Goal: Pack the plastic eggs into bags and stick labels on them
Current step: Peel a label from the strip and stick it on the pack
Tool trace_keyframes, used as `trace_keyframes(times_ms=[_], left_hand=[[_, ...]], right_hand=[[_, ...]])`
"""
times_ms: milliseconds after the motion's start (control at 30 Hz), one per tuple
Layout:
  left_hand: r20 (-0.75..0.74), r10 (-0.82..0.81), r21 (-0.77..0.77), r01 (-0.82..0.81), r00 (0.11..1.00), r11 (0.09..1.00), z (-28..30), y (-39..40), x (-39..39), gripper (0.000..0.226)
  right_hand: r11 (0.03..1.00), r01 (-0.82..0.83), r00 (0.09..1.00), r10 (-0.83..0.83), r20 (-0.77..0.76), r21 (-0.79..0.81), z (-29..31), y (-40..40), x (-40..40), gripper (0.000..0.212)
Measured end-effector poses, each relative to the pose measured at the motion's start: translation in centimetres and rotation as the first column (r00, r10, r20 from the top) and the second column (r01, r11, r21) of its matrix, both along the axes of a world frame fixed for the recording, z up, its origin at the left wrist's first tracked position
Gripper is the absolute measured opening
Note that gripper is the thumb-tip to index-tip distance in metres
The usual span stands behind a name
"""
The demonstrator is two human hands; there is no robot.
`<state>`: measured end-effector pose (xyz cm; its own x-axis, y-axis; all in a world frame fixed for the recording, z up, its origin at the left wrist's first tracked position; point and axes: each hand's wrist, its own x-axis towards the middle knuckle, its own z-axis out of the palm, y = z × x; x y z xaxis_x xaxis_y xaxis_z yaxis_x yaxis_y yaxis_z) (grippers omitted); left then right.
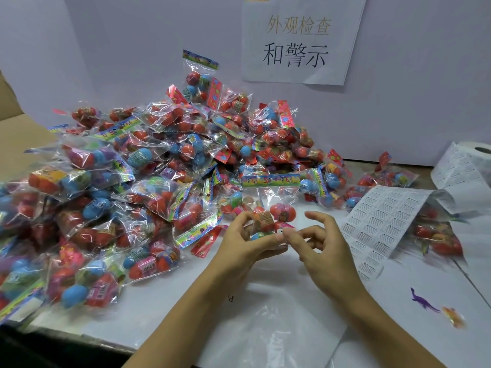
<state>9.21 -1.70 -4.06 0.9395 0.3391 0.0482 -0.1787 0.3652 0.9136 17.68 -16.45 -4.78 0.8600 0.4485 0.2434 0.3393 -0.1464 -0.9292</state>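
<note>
A clear bag of plastic eggs point(276, 208) with a colourful header strip stands in front of me on the white table point(164, 309). My left hand point(247, 243) grips its lower part, fingers curled round it. My right hand point(318, 245) pinches a small white label point(288, 231) between thumb and forefinger, right at the bag's lower right edge. A sheet of white warning labels point(382, 221) lies to the right of my hands.
A big heap of filled egg bags point(148, 166) covers the left and back of the table. A label roll point(473, 160) stands at far right. A purple toy dinosaur point(422, 301) and an orange toy point(454, 316) lie at right front. An empty clear bag point(268, 333) lies under my forearms.
</note>
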Motion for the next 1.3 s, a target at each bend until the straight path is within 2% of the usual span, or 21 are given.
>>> trace_keyframes(times_ms=[100, 233, 333, 533, 767, 1067, 1133, 1233, 1300], left_hand=[[-0.001, 0.000, 0.013, 0.000, 1.000, 1.000, 0.05, 0.05, -0.04, 0.043], [-0.017, 0.020, 0.017, -0.020, 1.000, 1.000, 0.25, -0.05, -0.05, 0.056], [-0.028, 0.036, 0.002, -0.036, 0.999, 0.999, 0.32, -0.04, -0.04, 0.056], [-0.050, 0.068, -0.042, -0.070, 0.996, 0.997, 0.70, 0.11, -0.05, 0.056], [-0.090, 0.055, -0.027, -0.057, 0.994, 0.998, 0.60, 0.21, -0.10, 0.042], [-0.068, 0.039, -0.085, -0.045, 0.997, 0.995, 0.47, 0.24, 0.02, 0.042], [-0.043, 0.021, -0.095, -0.025, 0.999, 0.995, 0.50, 0.22, 0.00, 0.046], [-0.002, -0.012, -0.084, 0.012, 1.000, 0.996, 0.47, 0.15, -0.07, 0.056], [-0.009, -0.013, -0.074, 0.012, 1.000, 0.997, 0.43, 0.18, -0.05, 0.058]], right_hand=[[1.000, -0.005, 1.000, 0.005, -0.005, 0.025, 0.10, -0.08, -0.04, 0.065], [1.000, -0.017, 1.000, 0.017, -0.003, 0.025, 0.20, -0.18, -0.06, 0.069], [0.999, -0.034, 0.999, 0.036, -0.032, 0.042, 0.16, -0.17, 0.08, 0.069], [0.992, -0.092, 0.993, 0.098, -0.066, 0.091, 0.27, -0.13, 0.19, 0.054], [0.988, -0.130, 0.990, 0.134, -0.045, 0.084, 0.19, -0.17, 0.35, 0.037], [0.987, -0.158, 0.987, 0.158, 0.019, 0.028, 0.49, -0.37, 0.45, 0.032], [0.986, -0.163, 0.986, 0.162, 0.038, 0.028, 0.57, -0.42, 0.32, 0.036], [0.991, -0.133, 0.988, 0.132, 0.083, 0.006, 0.44, -0.53, 0.27, 0.054], [0.993, -0.119, 0.988, 0.118, 0.097, 0.009, 0.38, -0.56, 0.30, 0.055]])
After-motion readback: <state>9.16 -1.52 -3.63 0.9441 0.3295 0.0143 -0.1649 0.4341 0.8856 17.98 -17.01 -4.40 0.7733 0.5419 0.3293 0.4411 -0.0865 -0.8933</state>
